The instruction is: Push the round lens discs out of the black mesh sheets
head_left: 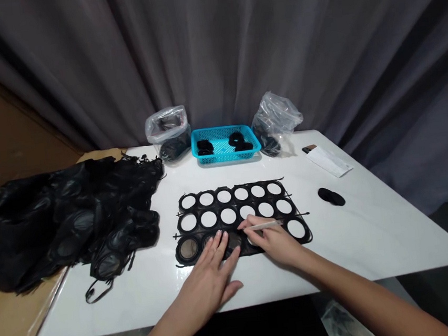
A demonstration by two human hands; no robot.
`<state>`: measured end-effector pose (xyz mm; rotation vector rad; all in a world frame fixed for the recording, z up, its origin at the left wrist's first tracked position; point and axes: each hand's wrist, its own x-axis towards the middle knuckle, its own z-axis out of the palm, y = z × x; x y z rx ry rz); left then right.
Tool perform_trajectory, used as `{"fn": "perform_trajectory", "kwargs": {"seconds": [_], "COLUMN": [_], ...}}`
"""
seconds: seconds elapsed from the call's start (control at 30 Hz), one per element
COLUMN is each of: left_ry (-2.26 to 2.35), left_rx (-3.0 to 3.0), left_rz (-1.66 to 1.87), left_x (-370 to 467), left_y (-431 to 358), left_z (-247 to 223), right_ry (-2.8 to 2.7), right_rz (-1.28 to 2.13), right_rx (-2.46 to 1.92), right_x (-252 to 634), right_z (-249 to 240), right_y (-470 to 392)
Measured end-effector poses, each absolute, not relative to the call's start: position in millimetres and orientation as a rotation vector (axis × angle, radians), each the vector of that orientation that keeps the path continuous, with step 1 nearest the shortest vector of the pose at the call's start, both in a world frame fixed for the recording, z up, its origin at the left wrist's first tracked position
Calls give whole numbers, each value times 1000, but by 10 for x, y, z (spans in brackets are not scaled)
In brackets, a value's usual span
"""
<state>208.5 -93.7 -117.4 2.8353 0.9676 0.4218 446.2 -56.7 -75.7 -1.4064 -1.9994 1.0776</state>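
A black moulded sheet point(216, 206) with three rows of round openings lies flat on the white table. White table shows through most openings; dark material fills several at the left of the nearest row. My left hand point(212, 269) rests on that near row, palm down with the fingers stretched out and the thumb apart. In my right hand point(274, 239) is a slim, pale, pen-like tool point(262, 226), pinched between the fingers. Its tip points left toward the near-row ring beside my left fingertips. The exact kind of tip is too small to make out.
A pile of black sheets point(70, 219) covers the table's left side. At the back stand a blue basket point(226, 157) with black rings, flanked by clear plastic bags point(167, 131) point(276, 115). Black discs point(331, 196) and a white paper point(329, 161) lie at right.
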Motion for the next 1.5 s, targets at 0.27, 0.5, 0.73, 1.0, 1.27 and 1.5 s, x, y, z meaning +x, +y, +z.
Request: {"fn": "perform_trajectory", "kwargs": {"seconds": [0.27, 0.5, 0.73, 1.0, 1.27, 1.5], "left_ry": [980, 985, 1024, 1069, 1086, 1282], "left_rx": [2811, 2821, 2797, 2831, 2829, 2822], "left_rz": [405, 384, 381, 327, 405, 463], "left_x": [1925, 1933, 1939, 1951, 1933, 1644], "left_y": [-1027, -1040, -1047, -1063, -1097, -1245], "left_z": [-1208, -1222, -1224, -1267, -1218, -1293], "right_ry": [-2095, -2122, -2183, -2453, -1924, -2156], "right_rz": [1272, 1284, 1230, 676, 591, 1172], "right_rx": [-1264, -1246, -1221, -1182, -1482, -1171], "right_x": [4329, 4282, 4297, 4240, 4450, 3893], "right_z": [-785, -783, -737, -1009, -742, -802], "right_y": [-591, -579, -602, -826, -308, -465]}}
